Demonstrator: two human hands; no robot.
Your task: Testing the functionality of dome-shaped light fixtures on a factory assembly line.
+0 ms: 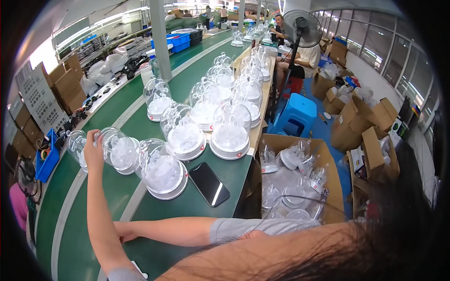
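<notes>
My left hand [93,146] is stretched out over the green belt at the left, its fingers curled against the leftmost clear dome [76,146]. That dome has a white base, partly covered by my hand. Just right of my fingers stands another clear dome [120,151] with a white ornament inside. My right hand [123,231] reaches across low over the belt, and my left forearm hides much of it, so its fingers do not show well. A larger domed ornament [164,174] stands nearer to me, with a black phone [208,184] lying beside it.
Several more domed ornaments [204,110] stand along the belt [101,201]. At the right is a cardboard box [330,182] of similar domes, behind it a blue stool [295,114] and a standing fan [302,29]. A blue bin [48,157] stands at the far left. A person [307,56] sits farther back.
</notes>
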